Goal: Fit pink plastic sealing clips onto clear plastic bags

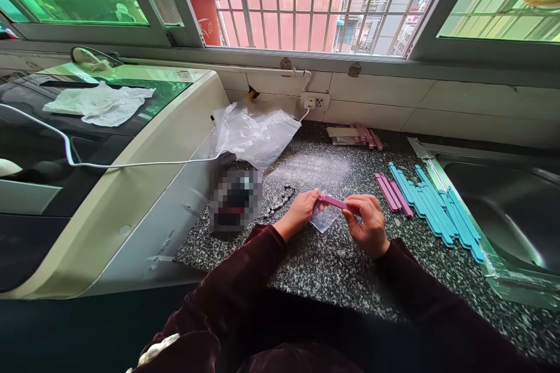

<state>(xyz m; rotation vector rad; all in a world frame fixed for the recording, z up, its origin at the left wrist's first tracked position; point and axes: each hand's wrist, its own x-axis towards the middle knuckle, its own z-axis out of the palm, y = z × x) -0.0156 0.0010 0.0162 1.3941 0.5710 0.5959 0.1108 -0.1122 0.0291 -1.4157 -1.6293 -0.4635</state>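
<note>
My left hand [301,213] and my right hand [370,222] both pinch a pink sealing clip [335,202] above the speckled granite counter [332,268]. A small clear plastic bag [324,218] hangs from the clip between the hands. Each hand grips one end of the clip with closed fingers. Dark red sleeves cover both arms. A string of beads [280,201] lies just left of my left hand.
Pink clips [392,192] and several blue clips [433,210] lie to the right beside a steel sink [516,210]. More clips [356,135] rest near the wall. A crumpled plastic bag [256,131], a blurred dark object [235,201] and a washing machine [131,186] stand on the left.
</note>
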